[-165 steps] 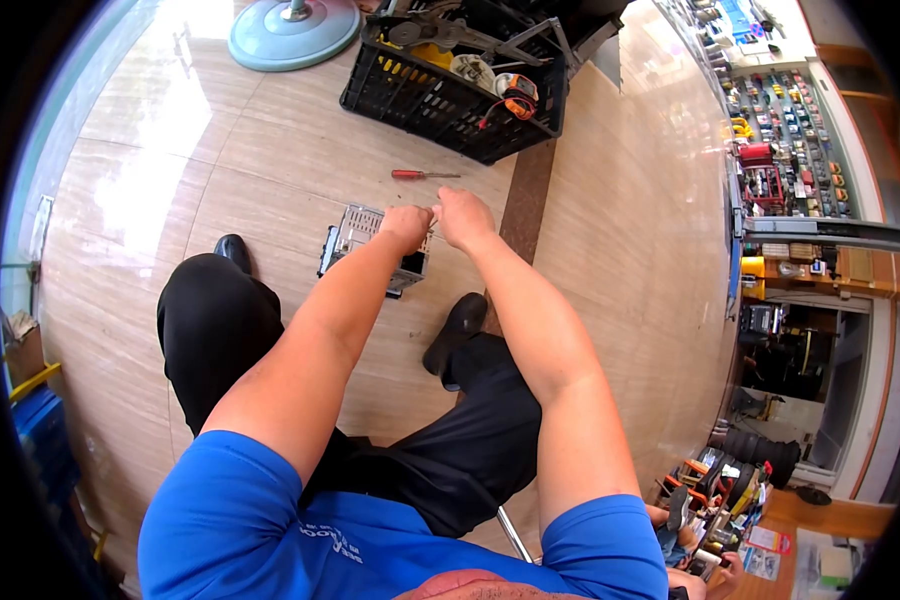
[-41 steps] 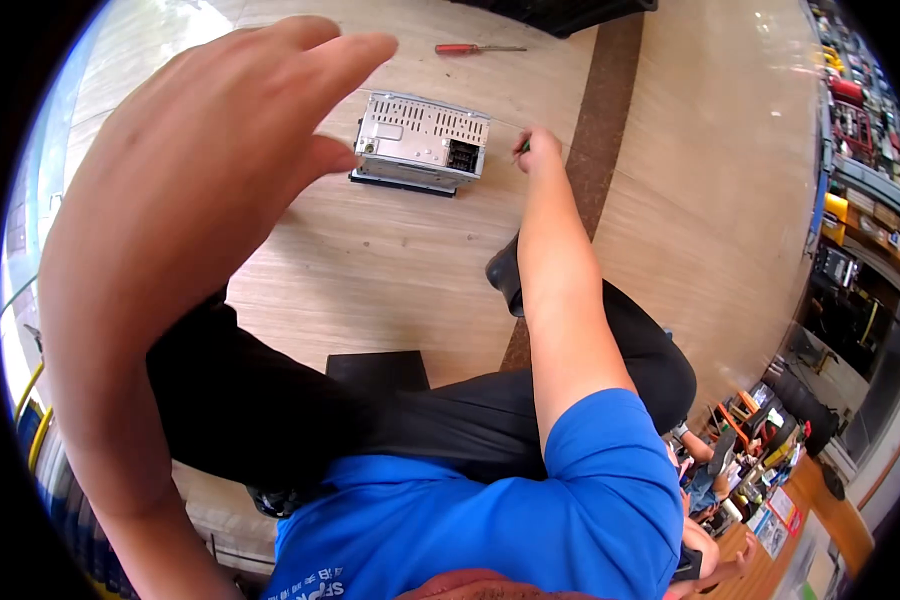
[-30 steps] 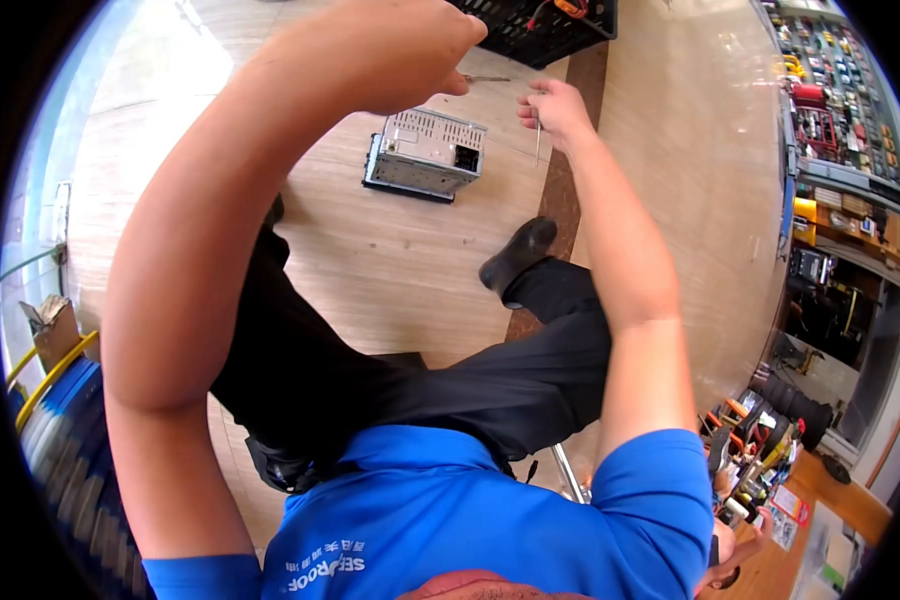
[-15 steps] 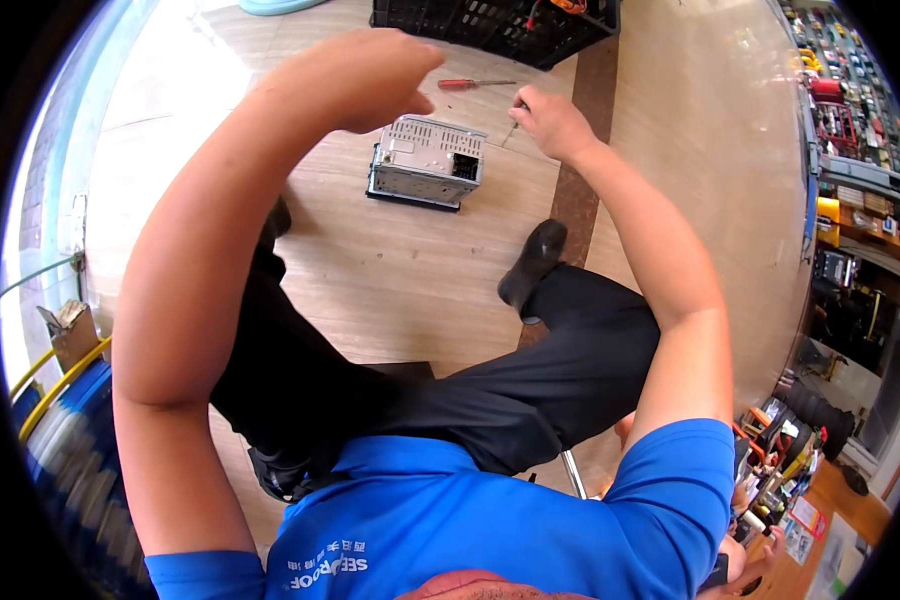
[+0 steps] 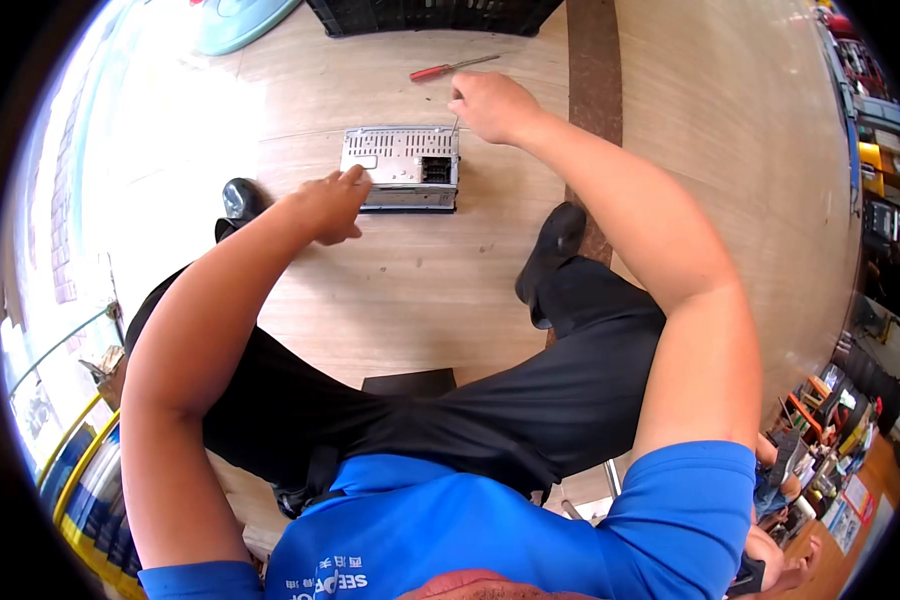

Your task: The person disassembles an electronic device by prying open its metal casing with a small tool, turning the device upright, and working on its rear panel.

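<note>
A silver car stereo (image 5: pixel 390 150) with vent slots and a black connector socket lies on the wooden floor between my feet. My left hand (image 5: pixel 335 207) is at its left front corner, fingers apart. I cannot tell whether the fingertips touch the casing. By the stereo's back right corner, my right hand (image 5: pixel 492 106) is closed in a pinch on a thin metal-shafted tool (image 5: pixel 456 124). The shaft points down at that corner; the fingers hide its other end. A red-handled screwdriver (image 5: pixel 435 72) lies on the floor just beyond.
A black plastic crate (image 5: pixel 435 18) stands on the floor at the far side. A pale blue round object (image 5: pixel 240 25) is at the far left. Shelves of goods line the right side. Part of another person (image 5: pixel 770 550) shows at lower right.
My left hand has come down and nearer, from above the stereo's back left to its left front corner. My right hand, still pinching the thin tool, has moved left to the stereo's edge.
</note>
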A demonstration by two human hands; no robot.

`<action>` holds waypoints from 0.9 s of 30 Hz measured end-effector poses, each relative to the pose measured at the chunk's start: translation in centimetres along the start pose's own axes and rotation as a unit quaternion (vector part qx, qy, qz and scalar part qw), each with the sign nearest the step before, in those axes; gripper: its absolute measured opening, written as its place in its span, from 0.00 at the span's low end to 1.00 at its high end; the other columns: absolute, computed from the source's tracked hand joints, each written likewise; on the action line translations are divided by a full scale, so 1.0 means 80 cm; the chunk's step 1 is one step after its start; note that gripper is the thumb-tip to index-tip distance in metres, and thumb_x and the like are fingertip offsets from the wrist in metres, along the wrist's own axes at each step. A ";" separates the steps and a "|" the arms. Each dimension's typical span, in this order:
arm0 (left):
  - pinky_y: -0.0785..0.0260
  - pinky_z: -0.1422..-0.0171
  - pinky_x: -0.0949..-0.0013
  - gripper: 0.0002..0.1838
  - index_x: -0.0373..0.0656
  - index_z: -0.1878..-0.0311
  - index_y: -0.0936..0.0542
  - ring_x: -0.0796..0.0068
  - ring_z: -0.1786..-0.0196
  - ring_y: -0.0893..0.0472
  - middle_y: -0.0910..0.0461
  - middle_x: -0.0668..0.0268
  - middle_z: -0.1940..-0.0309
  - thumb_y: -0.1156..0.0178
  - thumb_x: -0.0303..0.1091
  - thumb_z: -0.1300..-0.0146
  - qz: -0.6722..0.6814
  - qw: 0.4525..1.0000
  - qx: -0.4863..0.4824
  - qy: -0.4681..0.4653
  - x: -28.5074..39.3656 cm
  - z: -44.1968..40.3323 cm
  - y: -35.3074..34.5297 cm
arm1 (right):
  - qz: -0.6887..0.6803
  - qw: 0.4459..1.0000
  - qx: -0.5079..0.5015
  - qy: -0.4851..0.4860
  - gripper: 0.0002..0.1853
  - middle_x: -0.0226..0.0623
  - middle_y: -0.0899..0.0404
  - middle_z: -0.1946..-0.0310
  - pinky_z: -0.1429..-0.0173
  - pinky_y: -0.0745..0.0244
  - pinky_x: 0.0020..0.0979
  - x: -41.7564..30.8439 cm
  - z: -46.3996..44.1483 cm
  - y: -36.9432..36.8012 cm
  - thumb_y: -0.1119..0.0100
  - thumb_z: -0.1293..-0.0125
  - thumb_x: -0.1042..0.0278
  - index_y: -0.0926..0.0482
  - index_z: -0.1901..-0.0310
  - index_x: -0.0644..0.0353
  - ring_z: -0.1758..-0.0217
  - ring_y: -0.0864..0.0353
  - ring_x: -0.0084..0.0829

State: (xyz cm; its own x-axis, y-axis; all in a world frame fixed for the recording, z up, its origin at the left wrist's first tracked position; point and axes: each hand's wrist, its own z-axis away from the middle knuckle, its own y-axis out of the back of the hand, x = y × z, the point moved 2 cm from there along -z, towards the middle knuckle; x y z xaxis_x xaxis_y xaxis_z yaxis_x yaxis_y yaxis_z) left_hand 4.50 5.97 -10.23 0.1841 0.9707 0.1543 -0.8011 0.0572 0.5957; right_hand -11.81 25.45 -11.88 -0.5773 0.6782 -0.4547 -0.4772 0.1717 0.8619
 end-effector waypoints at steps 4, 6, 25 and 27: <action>0.35 0.27 0.55 0.43 0.39 0.26 0.41 0.53 0.25 0.38 0.49 0.50 0.23 0.31 0.42 0.40 -0.017 1.000 -0.024 -0.007 0.009 -0.005 -0.005 | 0.034 0.999 -0.001 -0.024 0.13 0.51 0.17 0.65 0.52 0.25 0.46 0.000 0.005 0.009 0.44 0.32 0.60 0.22 0.59 0.64 0.58 0.18 0.51; 0.35 0.27 0.55 0.44 0.40 0.25 0.42 0.54 0.26 0.36 0.50 0.52 0.22 0.32 0.44 0.40 -0.021 0.999 -0.031 -0.006 0.010 -0.005 -0.004 | -0.013 0.999 0.031 -0.042 0.14 0.52 0.17 0.66 0.53 0.25 0.46 0.008 0.005 0.007 0.44 0.32 0.59 0.22 0.59 0.64 0.58 0.18 0.52; 0.34 0.29 0.55 0.42 0.43 0.26 0.39 0.50 0.31 0.29 0.53 0.52 0.21 0.34 0.48 0.38 -0.002 0.997 -0.078 0.006 0.008 -0.007 0.003 | -0.009 0.999 0.021 -0.025 0.13 0.55 0.17 0.64 0.50 0.24 0.49 -0.002 0.006 0.004 0.44 0.32 0.61 0.25 0.59 0.65 0.56 0.18 0.54; 0.35 0.28 0.55 0.42 0.42 0.26 0.39 0.50 0.31 0.29 0.53 0.52 0.21 0.34 0.49 0.38 0.002 0.997 -0.081 0.007 0.008 -0.007 0.004 | -0.011 0.999 0.025 -0.018 0.12 0.54 0.17 0.63 0.50 0.24 0.48 -0.002 0.006 0.003 0.44 0.32 0.62 0.24 0.59 0.64 0.56 0.18 0.53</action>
State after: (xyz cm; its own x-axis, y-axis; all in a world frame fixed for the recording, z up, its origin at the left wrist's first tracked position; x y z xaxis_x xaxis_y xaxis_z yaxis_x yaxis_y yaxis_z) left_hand 4.07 6.71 -10.39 0.1748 0.9739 0.1449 -0.8829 0.0899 0.4608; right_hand -11.53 25.69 -11.47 -0.5434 0.6985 -0.4656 -0.4546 0.2214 0.8627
